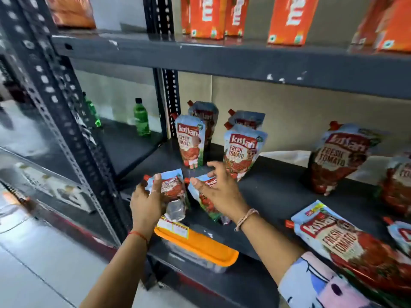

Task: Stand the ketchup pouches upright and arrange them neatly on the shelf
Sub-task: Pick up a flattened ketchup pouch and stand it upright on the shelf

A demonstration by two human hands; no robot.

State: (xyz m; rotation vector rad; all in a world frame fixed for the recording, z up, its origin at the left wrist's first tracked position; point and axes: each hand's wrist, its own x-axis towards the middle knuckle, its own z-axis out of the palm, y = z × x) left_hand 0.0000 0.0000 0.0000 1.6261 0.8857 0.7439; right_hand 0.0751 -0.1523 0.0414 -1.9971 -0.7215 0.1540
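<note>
Head view, left to right: green bottle (141, 120) standing alone in the left bay, behind the perforated upright (66, 121). Left hand (148, 202), wrist tied with a red thread (138, 234), fingers closed around the left small pouch (173, 192) at the front edge of the shelf (278, 196); this pouch is upright with its red cap at upper left. Just beside it, right small pouch (205, 200), tilted; right hand (220, 187) spread over it with fingers open, resting against its top, not gripping. Behind these two, four upright pouches in two pairs, the front left pouch (190, 142) and front right pouch (241, 152) facing forward. Below the front edge, an orange-lidded container (200, 243). Toward the right end, a large pouch (338, 158) standing near the back; a flat large pouch (347, 247) lying at the front edge. Shelf above carries orange cartons (205, 17)
</note>
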